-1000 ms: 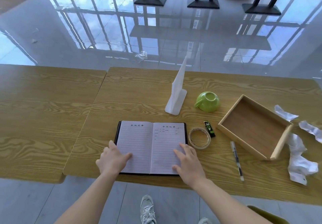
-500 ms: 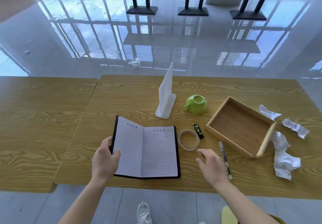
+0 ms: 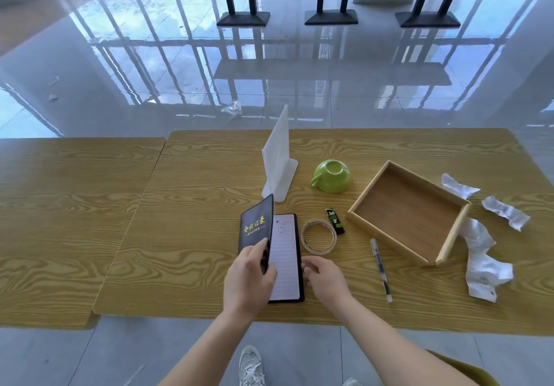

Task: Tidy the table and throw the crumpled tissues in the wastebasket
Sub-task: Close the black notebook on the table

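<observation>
While the left hand [image 3: 250,277] grips the notebook's [image 3: 284,253] black front cover, half raised over the lined page, the right hand [image 3: 325,277] rests beside the book's right edge, fingers [image 3: 311,262] loosely curled, holding nothing. Bench [image 3: 180,235] contents: tape roll [image 3: 318,237], pen [image 3: 380,268], overturned green cup [image 3: 332,175], wooden tray [image 3: 410,211]. Crumpled tissues [image 3: 482,262] lie right of the tray.

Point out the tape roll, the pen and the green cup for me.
tape roll [image 3: 318,237], head view, on the ring's near rim.
pen [image 3: 380,268], head view, on the middle of its barrel.
green cup [image 3: 332,175], head view, on its upturned base.
</observation>
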`<state>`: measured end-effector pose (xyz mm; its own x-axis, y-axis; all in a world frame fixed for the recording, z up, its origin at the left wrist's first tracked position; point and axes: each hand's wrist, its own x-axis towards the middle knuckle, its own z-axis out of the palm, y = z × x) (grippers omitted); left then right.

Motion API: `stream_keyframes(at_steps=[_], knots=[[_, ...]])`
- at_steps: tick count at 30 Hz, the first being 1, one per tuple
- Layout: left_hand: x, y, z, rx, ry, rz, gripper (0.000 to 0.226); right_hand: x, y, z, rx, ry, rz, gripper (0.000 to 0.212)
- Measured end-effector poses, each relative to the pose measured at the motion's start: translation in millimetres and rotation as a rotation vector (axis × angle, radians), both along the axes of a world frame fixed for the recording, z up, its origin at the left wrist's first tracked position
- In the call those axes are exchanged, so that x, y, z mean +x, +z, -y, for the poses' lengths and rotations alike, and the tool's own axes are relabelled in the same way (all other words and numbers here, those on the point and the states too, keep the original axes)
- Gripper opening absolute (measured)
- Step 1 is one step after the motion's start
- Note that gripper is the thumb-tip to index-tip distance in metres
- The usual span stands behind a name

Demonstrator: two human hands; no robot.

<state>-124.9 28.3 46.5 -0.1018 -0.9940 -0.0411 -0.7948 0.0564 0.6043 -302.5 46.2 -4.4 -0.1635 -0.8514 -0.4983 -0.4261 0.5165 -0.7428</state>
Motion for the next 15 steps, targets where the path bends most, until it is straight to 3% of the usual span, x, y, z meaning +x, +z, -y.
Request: stream_keyframes(at_steps=[7,15], knots=[[-34.5,-25.0,-5.7,0.086,-0.093,0.244,0.043,-4.6,0.3,6.6,0.099,-0.288,0.402,0.026],[-42.9,-50.8,-14.5,0.046,-0.173,0.436,0.046,-8.9,-6.0,8.8,0.076,-0.257,0.339,0.03]])
